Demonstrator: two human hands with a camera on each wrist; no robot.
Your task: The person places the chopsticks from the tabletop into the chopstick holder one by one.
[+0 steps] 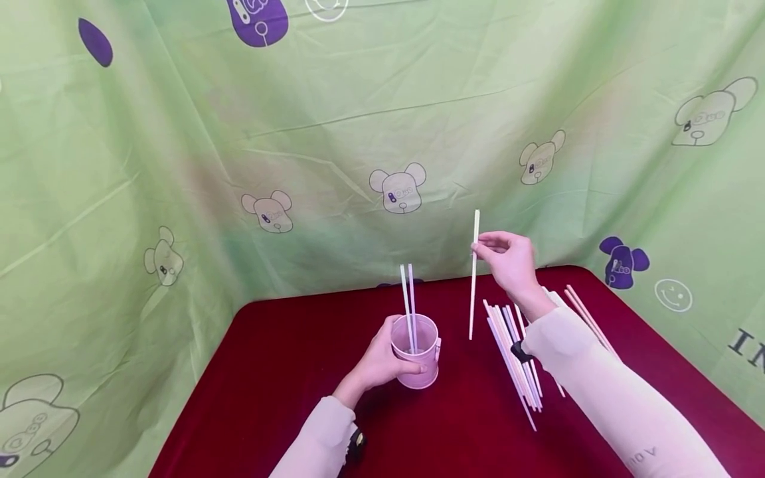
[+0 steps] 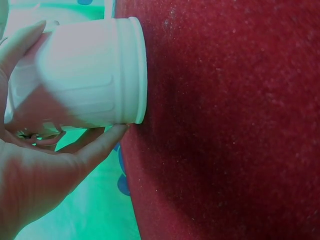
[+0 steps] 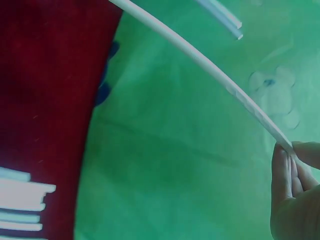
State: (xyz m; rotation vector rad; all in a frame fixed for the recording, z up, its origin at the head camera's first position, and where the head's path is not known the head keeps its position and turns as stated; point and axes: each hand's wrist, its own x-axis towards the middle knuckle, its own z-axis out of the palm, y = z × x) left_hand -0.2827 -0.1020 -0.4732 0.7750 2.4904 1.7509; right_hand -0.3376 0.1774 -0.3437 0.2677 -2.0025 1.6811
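Observation:
My left hand (image 1: 382, 358) grips a small pink bucket (image 1: 418, 372) from its left side, thumb across the front. In the left wrist view the bucket (image 2: 85, 75) appears sideways, its base by the red cloth. Two straws (image 1: 411, 302), one pale green and one lilac, stand in the bucket and lean against its rim. Up and to the right, my right hand (image 1: 508, 262) pinches a pale yellow straw (image 1: 474, 285) between thumb and fingers. That straw hangs nearly upright, apart from the bucket. The right wrist view shows the pinched straw (image 3: 200, 60) running diagonally from the fingertips.
A loose pile of pastel straws (image 1: 514, 358) lies on the red tablecloth (image 1: 287, 385) below my right forearm. More pinkish straws (image 1: 588, 315) lie farther right. A green curtain (image 1: 335, 133) printed with bear heads hangs behind the table and along both sides.

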